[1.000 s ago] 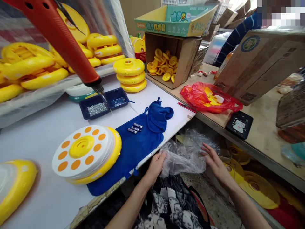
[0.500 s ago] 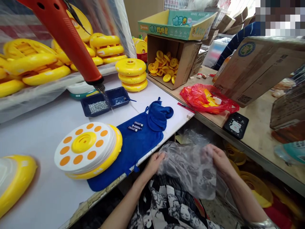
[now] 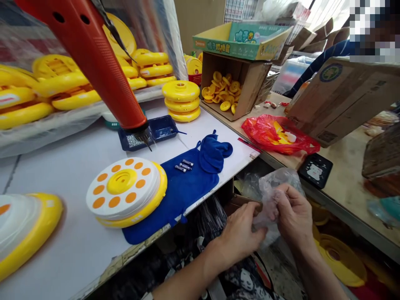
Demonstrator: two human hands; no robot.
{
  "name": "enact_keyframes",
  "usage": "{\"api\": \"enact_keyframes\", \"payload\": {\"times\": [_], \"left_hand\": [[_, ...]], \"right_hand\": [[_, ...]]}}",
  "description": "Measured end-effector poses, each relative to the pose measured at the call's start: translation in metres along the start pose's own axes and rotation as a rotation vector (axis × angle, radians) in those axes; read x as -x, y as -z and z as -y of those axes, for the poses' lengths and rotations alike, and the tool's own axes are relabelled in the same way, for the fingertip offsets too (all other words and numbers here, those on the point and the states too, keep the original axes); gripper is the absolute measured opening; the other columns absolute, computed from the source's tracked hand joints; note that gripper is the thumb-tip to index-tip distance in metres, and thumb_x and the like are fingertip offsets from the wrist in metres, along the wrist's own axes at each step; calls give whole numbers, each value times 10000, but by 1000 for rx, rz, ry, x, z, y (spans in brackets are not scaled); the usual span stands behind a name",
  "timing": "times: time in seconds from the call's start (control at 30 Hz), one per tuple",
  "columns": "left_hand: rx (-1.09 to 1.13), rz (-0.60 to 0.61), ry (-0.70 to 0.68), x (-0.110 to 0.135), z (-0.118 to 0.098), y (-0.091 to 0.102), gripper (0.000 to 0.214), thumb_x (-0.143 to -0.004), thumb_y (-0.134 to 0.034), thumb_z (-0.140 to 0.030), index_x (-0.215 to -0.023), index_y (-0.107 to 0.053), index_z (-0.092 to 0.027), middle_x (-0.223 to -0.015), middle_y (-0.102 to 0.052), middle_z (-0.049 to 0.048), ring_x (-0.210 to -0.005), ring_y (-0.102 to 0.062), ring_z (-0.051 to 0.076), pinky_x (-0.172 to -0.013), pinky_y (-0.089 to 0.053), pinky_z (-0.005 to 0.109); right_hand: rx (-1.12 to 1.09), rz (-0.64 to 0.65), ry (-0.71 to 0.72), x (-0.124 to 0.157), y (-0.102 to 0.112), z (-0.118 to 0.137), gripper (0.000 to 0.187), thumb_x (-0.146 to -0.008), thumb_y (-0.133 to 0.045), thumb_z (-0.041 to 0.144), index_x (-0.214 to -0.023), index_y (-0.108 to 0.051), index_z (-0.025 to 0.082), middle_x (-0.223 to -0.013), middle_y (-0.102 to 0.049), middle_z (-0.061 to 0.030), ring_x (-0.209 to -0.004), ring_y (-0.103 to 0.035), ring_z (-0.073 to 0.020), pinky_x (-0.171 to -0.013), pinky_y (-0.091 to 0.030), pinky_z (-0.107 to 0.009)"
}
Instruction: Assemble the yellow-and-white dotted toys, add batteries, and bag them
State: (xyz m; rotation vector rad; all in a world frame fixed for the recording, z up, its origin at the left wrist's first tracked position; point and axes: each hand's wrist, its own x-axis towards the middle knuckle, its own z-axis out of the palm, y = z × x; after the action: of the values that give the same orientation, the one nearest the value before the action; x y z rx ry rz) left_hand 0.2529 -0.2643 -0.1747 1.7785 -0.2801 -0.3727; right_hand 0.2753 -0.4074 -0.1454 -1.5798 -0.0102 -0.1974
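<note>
Far left: a yellow-rimmed white plastic disc [image 3: 23,227] lies on the white table [image 3: 68,254], cut off by the frame edge.

Overhead: a red electric screwdriver [image 3: 93,71] hangs tip-down, its bit just above a navy tray [image 3: 164,127], with silver screws [image 3: 134,141] in the left compartment.

Centre: an orange-dotted white disc [image 3: 123,187] sits on a yellow base, its rim overlapping a blue towel [image 3: 184,196] that holds three batteries [image 3: 184,165]. Behind them stand three stacked yellow rings [image 3: 181,100].

Left hand [image 3: 240,237]: fingers [image 3: 254,233] curled, closed against the edge of the bag.

Clear plastic bag [image 3: 268,208]: bunched between both hands, just past the table's front edge.

Right hand [image 3: 292,212]: fingers [image 3: 284,196] folded over the bag, gripping it.

Back right: a cardboard box [image 3: 234,85] of small yellow discs, then a red plastic bag [image 3: 278,135] on the wooden shelf — beside it a black cat-pictured pad [image 3: 315,170] and a large carton [image 3: 340,100].
</note>
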Motion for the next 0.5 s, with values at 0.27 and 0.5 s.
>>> {"api": "enact_keyframes", "payload": {"times": [0.27, 0.5], "left_hand": [[389, 130, 96, 4, 47, 33, 414, -633, -828, -493, -699, -656, -123, -632, -574, -11, -596, -472, 109, -575, -369, 221], [480, -236, 72, 0, 53, 40, 485, -778, -682, -605, -648, -569, -151, -626, -501, -22, -612, -423, 101, -593, -346, 217]], "right_hand": [[-284, -77, -349, 4, 36, -18, 367, -849, -730, 411, -672, -486, 202, -439, -342, 91, -331, -251, -30, -336, -217, -145], [-156, 8, -401, 10, 57, -23, 360, -867, -709, 453, -704, -519, 195, -487, -359, 78, -405, -214, -40, -403, -175, -177]]}}
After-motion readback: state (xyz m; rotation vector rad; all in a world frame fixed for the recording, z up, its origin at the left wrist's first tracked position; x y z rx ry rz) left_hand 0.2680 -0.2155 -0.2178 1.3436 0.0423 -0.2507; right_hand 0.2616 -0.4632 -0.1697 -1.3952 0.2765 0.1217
